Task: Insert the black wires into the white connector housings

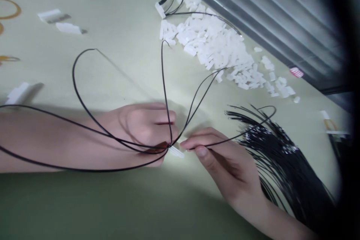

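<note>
Holding, left hand (147, 127): curled tight on a white connector (176, 152), black wires (95, 171) fanning from it.
Pinching, right hand (222, 157): thumb and forefinger together on a single wire (230, 138).
Connector to right fingertips: just beside, apart; its long axis slants down-right toward them.
Bench (50, 67) room: open stretch beyond the left hand; connector pile (222, 41) along the far edge, wire bundle (298, 172) beside the right wrist.
</note>
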Demonstrator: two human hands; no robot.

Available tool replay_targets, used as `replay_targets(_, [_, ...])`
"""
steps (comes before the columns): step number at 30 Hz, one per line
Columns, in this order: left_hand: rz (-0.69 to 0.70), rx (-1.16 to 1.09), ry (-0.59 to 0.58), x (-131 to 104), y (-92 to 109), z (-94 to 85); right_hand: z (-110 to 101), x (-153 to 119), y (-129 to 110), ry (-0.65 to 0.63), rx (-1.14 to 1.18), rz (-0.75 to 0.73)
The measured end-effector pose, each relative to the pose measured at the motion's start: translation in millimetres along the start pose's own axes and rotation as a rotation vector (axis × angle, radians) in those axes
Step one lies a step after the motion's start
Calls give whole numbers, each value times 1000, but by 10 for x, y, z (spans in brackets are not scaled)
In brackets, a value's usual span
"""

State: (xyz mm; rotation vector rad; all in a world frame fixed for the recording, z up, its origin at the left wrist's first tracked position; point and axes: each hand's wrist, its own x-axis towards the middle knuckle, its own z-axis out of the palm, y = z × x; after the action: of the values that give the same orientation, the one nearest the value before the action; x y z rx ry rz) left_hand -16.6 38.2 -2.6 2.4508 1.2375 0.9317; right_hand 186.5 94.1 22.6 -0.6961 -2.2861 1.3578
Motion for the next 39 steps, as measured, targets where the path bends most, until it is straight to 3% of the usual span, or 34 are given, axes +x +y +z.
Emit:
replay_targets(7, [16, 22, 48, 9, 2, 3, 45, -129, 64, 45, 136, 164])
replay_targets(25, [32, 65, 1, -26, -17, -16, 65, -137, 83, 90, 18, 46])
replay_targets(39, [0, 76, 42, -34, 2, 21, 82, -179, 81, 170, -36, -44])
